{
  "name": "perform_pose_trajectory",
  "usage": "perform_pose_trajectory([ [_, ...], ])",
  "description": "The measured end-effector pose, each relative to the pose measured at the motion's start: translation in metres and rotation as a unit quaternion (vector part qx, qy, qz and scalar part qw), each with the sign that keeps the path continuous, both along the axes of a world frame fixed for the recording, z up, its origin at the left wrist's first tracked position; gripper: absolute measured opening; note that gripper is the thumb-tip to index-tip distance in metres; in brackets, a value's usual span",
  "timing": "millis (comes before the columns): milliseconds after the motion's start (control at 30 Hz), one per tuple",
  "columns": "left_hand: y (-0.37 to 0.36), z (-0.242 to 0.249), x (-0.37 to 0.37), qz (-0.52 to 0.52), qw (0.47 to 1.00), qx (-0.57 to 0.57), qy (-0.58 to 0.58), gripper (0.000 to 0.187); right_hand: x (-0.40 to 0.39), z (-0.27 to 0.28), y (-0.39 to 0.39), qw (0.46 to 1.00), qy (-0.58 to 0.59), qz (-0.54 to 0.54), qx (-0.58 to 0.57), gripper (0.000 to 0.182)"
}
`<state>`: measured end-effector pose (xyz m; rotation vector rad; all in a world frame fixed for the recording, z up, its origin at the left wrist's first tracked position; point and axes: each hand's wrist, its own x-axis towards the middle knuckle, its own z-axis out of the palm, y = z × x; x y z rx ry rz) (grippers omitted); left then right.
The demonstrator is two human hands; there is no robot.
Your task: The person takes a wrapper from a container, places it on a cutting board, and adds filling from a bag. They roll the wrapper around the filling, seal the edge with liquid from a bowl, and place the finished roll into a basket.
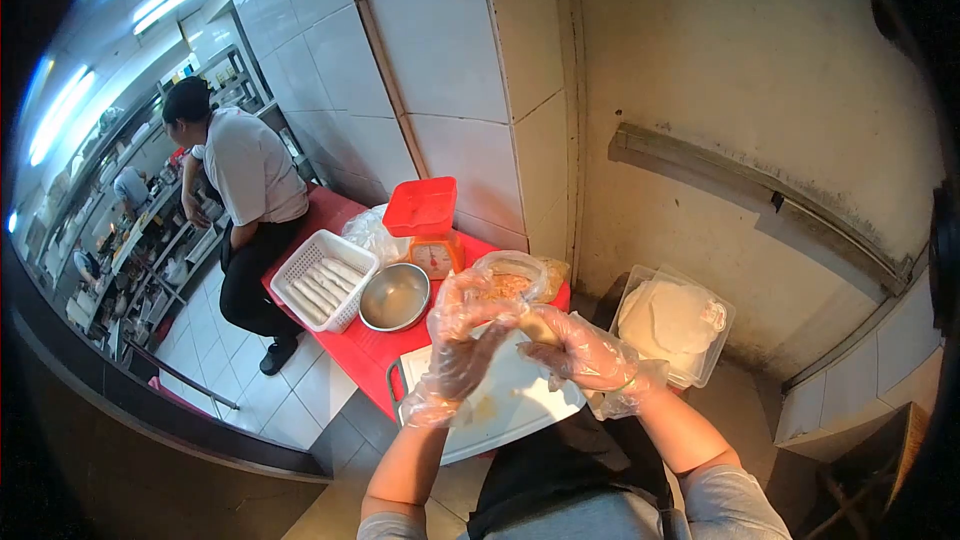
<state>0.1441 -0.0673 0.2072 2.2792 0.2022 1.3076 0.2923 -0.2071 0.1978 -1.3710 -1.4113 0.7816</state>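
Note:
Both my hands wear clear plastic gloves and are raised over a white cutting board [500, 415]. Between the fingertips of my left hand [468, 335] and my right hand [575, 348] is a small pale piece of food [540, 325]; its exact shape is hard to make out. The fingers of my right hand curl round it, while my left fingertips touch its left end. Just behind them stands a clear container with an orange filling [508, 285], partly hidden by my left hand. A steel bowl [395, 297] sits left of my hands.
On the red table [380, 345] are a white basket of pale rolls [325, 282], an orange scale with a red tray [420, 207] and a plastic bag [375, 236]. At right is a tub of white wrappers [672, 320]. A person [250, 175] sits at left beside the table.

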Motion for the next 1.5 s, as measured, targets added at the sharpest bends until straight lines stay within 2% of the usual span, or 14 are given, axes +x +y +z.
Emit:
perform_pose_trajectory([
  [200,0.015,-0.005,0.001,-0.018,0.993,0.113,-0.017,0.01,0.0,-0.009,0.004,0.994,0.096,0.044,0.0,0.04],
  [433,0.016,0.006,-0.005,0.043,0.99,0.135,-0.022,0.021,0.001,-0.008,0.007,0.986,0.151,0.061,-0.025,0.036],
  [600,0.01,-0.005,-0.003,-0.125,0.992,-0.027,0.021,0.03,0.006,-0.014,0.01,0.974,0.182,0.134,-0.016,0.032],
  [667,0.016,0.006,-0.001,-0.141,0.984,0.109,0.017,0.035,0.01,-0.015,0.01,0.988,0.08,0.125,-0.053,0.033],
  [767,0.014,0.016,-0.001,-0.147,0.976,0.15,0.062,0.038,0.007,-0.014,0.006,0.973,0.178,0.14,-0.035,0.021],
  [867,0.005,0.014,0.004,-0.108,0.991,0.069,-0.048,0.034,0.007,-0.015,0.007,0.966,0.223,0.126,-0.012,0.015],
  [933,0.027,-0.021,-0.008,-0.189,0.979,-0.067,-0.033,0.033,0.007,-0.013,0.01,0.976,0.197,0.094,-0.004,0.014],
  [1000,0.03,-0.046,-0.025,-0.297,0.926,-0.22,0.08,0.039,0.01,-0.019,0.017,0.982,0.167,0.065,0.055,0.014],
  [1067,0.009,-0.093,-0.043,-0.426,0.709,-0.51,0.235,0.063,0.015,-0.038,0.031,0.977,0.132,0.042,0.159,0.015],
  [1167,-0.014,-0.082,-0.014,-0.342,0.607,-0.706,0.13,0.055,0.005,-0.005,0.015,0.988,-0.056,0.112,0.094,0.018],
  [1267,-0.032,-0.063,0.012,-0.237,0.455,-0.858,0.013,0.047,-0.011,-0.054,0.014,0.939,-0.176,0.242,0.167,0.026],
  [1333,-0.02,-0.067,0.018,-0.23,0.422,-0.876,-0.047,0.041,-0.028,-0.01,0.002,0.911,-0.192,0.33,0.157,0.032],
  [1400,0.011,-0.089,0.027,-0.289,0.473,-0.828,-0.084,0.036,-0.027,-0.01,0.0,0.894,-0.239,0.324,0.195,0.035],
  [1500,0.012,-0.064,0.024,-0.228,0.723,-0.652,0.002,0.026,-0.008,0.002,-0.01,0.907,-0.275,0.257,0.191,0.035],
])
